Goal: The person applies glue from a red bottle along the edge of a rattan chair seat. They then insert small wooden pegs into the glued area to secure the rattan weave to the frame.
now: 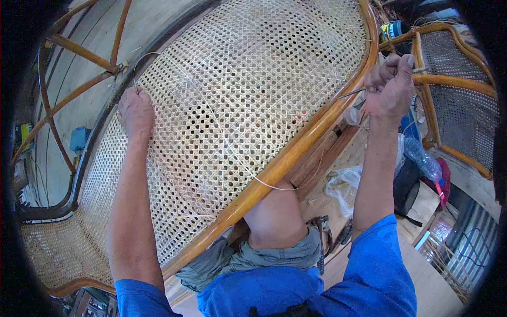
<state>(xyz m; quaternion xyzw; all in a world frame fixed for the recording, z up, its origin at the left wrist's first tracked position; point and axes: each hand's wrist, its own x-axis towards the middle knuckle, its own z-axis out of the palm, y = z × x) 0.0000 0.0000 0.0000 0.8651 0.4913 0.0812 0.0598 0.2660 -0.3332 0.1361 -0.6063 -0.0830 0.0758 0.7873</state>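
A large woven cane panel in a varnished rattan frame leans across my lap. My left hand rests against the panel's left part, fingers pinched on a thin cane strand. From there the strand loops upward, runs down across the weave and curves over the frame's near edge. My right hand is raised beside the frame's right side, closed around an awl. The awl's thin dark point reaches to the frame rail; most of its handle is hidden in my fist.
Crossed rattan poles stand at the upper left. Another caned rattan piece is at the right, near a dark jar. A plastic bottle and a clear plastic bag lie below my right arm.
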